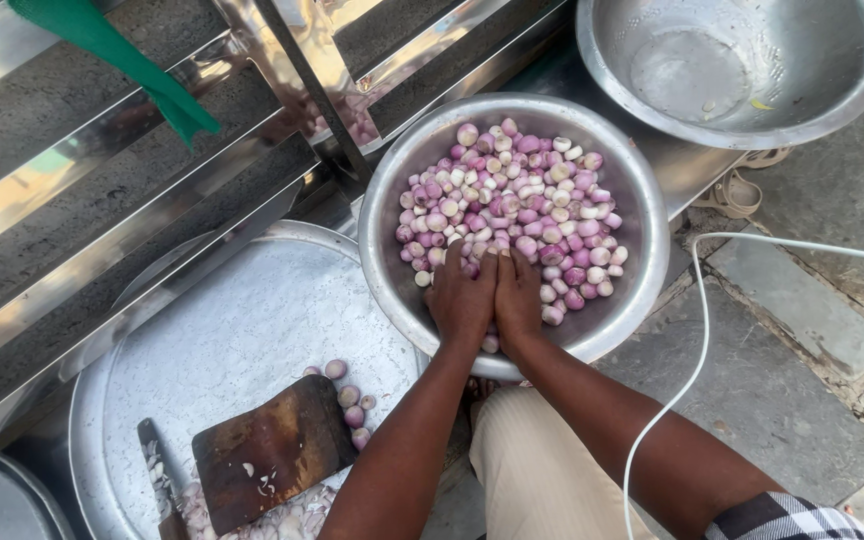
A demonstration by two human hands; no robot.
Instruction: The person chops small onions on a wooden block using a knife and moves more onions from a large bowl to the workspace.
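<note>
Left hand (460,296) and right hand (518,296) pressed side by side, palms down, on peeled purple-white shallots (512,205) at steel basin's (390,270) near rim; apparently nothing gripped.

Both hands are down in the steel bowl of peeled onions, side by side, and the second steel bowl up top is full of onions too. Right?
Not quite. The head view shows the left hand and right hand side by side in the steel bowl of peeled onions, but the second steel bowl at top right holds no onions, only a few scraps.
</note>
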